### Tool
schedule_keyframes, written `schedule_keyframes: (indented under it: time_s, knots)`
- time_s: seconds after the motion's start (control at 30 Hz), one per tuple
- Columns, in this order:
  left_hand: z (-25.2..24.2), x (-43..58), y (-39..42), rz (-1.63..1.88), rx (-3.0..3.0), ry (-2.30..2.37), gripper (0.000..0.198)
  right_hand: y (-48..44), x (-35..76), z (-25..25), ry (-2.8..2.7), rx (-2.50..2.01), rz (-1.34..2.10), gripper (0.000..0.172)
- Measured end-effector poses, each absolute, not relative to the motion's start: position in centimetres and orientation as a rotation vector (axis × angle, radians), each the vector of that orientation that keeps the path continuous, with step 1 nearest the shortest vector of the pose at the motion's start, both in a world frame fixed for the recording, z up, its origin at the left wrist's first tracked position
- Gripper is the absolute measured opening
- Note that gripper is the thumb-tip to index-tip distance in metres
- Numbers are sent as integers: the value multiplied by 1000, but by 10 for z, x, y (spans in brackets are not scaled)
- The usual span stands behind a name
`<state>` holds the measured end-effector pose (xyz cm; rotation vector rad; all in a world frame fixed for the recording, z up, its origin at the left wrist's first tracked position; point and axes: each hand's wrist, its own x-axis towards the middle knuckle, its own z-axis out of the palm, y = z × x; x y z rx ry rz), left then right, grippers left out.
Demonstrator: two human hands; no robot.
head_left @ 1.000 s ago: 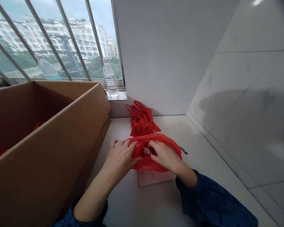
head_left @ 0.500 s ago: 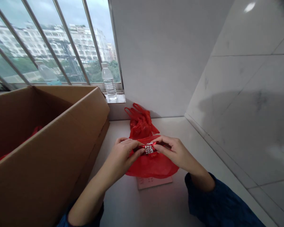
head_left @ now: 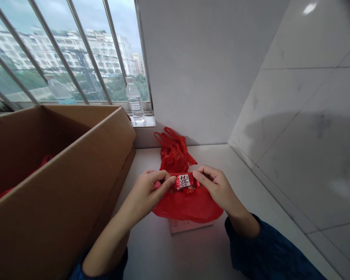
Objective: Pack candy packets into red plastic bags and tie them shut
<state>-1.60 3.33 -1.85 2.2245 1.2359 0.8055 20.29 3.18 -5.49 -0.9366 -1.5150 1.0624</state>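
Bare left hand [head_left: 147, 191] and bare right hand [head_left: 217, 187]. Dark blue right sleeve [head_left: 268, 252], loose and wrinkled, lower right. Dark blue left sleeve [head_left: 121, 262], only a bit, bottom edge.

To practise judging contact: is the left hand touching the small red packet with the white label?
Touching. The head view shows the left hand pinching the packet by its left end.

We face a barred window [head_left: 61, 58] letting in daylight, a plain white wall [head_left: 204, 70], marble tiles [head_left: 309, 136] rightward, a white counter [head_left: 216, 155] below.
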Motion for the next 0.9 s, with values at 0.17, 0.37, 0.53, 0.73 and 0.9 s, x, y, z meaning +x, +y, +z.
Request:
schedule_keyframes:
  time_s: [0.17, 0.37, 0.53, 0.73, 0.9]
  knots:
    - [-21, -13, 34, 813, 2234, 1289, 40, 32, 201, -54, -1514, -961, 1037, 27]
    - [-23, -12, 36, 794, 2168, 1214, 42, 33, 200, -57, -1472, -1012, 970, 26]
    - [-25, -14, 39, 788, 2124, 1180, 41, 33, 200, -58, -1441, -997, 1004, 26]
    - [-26, -15, 39, 804, 2124, 1182, 40, 31, 200, -57, -1478, -1011, 920, 26]
    - [-23, -11, 37, 852, 2198, 1199, 39, 28, 200, -54, -1536, -1027, 808, 25]
